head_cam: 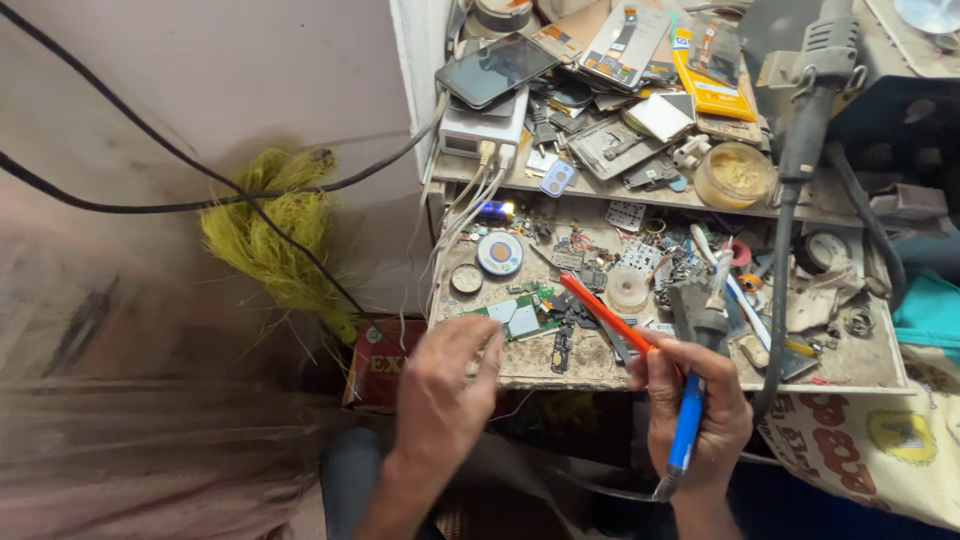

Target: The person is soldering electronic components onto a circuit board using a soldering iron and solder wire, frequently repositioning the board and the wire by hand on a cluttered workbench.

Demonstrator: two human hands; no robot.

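Blue-handled soldering iron (688, 425) and slim orange tool (603, 312) fill right hand (697, 405).

— Seen from above at a cluttered bench: two bare hands, left hand (443, 385) and right hand (697, 405), both without gloves.

— Sleeves?

— None in view. Forearms bare down to the bottom edge of the frame, nothing rolled or cuffed.

— Rings, a watch, a band?

— None visible on fingers or wrists, though slightly blurred on the left. Short nails, as far as can be told on the right.

— Anything worn at all?

— Dark blue-grey trousers (352, 482), glimpsed at the knee beside the left forearm. Plain fabric, no pattern or seam to make out in the shadow.
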